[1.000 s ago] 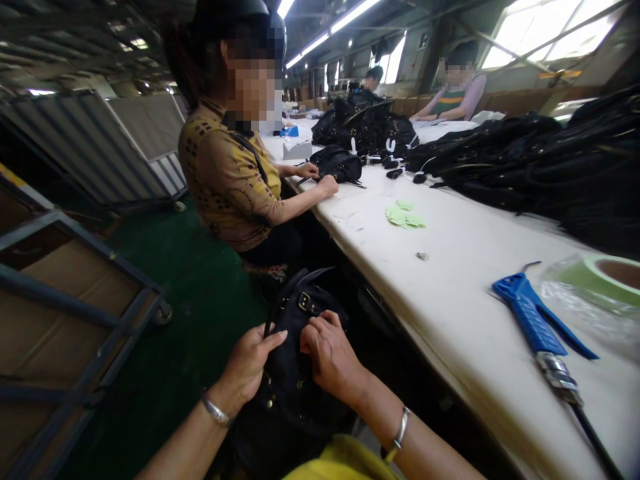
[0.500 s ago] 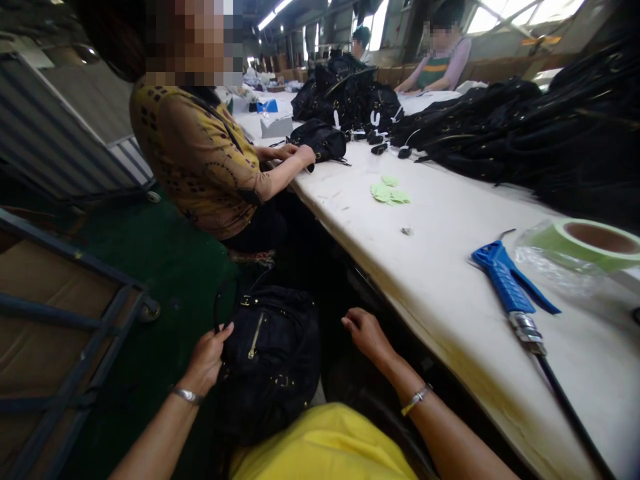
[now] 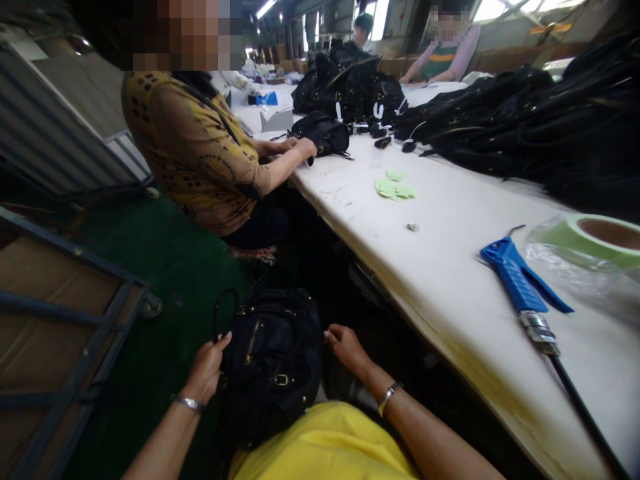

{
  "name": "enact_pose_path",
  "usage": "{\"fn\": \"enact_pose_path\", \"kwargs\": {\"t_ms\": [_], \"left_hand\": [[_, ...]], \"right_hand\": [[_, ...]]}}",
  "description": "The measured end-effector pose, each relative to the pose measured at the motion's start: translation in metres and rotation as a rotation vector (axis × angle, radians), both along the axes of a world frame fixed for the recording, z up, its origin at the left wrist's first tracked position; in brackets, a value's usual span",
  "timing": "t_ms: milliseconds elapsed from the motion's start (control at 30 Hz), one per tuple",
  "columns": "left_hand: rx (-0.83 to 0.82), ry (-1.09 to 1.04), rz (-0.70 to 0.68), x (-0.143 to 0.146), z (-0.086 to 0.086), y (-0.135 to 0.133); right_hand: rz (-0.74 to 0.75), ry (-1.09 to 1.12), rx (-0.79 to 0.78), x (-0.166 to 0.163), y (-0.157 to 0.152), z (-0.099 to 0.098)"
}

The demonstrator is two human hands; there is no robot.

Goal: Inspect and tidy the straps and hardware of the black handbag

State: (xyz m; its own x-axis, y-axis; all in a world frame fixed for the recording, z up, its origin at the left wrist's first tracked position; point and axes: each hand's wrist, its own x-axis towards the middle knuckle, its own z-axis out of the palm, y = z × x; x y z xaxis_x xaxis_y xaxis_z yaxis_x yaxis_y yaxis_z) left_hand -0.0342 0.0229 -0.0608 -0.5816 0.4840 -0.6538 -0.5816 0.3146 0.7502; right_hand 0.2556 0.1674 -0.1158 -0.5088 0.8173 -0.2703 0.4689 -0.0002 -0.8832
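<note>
A black handbag (image 3: pixel 273 343) with gold zips and buckles rests against my lap, below table level. At its left side my left hand (image 3: pixel 207 367) is closed on it, thumb on top, near the base of a looped strap (image 3: pixel 226 301). My right hand (image 3: pixel 347 347) is just beyond the bag's right edge, its fingers curled together. Whether those fingertips touch the bag or pinch something small, I cannot tell.
The white table (image 3: pixel 380 247) runs along my right, bearing a blue air gun (image 3: pixel 517 277) on a hose, green tape (image 3: pixel 595 233), green stickers (image 3: pixel 395 187) and piled black bags (image 3: pixel 345 87). A co-worker (image 3: pixel 200 147) sits ahead. A wheeled cart (image 3: pixel 75 313) stands left.
My right hand has moved left and slightly down, closer to the bag's right edge. My left hand keeps its hold and has dropped a little. The view has shifted slightly.
</note>
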Motion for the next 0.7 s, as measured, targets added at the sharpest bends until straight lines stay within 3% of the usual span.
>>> {"fn": "enact_pose_path", "kwargs": {"t_ms": [200,333,533,700], "left_hand": [[-0.015,0.0,0.014,0.006,0.008,0.004],[0.029,0.02,0.05,0.016,0.024,0.011],[0.257,0.115,0.053,0.028,0.055,0.022],[0.368,0.184,0.012,0.027,0.085,0.028]], "right_hand": [[-0.069,0.01,0.03,0.02,0.02,0.011],[-0.094,0.059,-0.131,0.02,0.019,0.015],[-0.093,0.285,-0.53,-0.003,-0.012,0.027],[-0.087,0.54,-0.628,-0.022,-0.016,0.056]]}}
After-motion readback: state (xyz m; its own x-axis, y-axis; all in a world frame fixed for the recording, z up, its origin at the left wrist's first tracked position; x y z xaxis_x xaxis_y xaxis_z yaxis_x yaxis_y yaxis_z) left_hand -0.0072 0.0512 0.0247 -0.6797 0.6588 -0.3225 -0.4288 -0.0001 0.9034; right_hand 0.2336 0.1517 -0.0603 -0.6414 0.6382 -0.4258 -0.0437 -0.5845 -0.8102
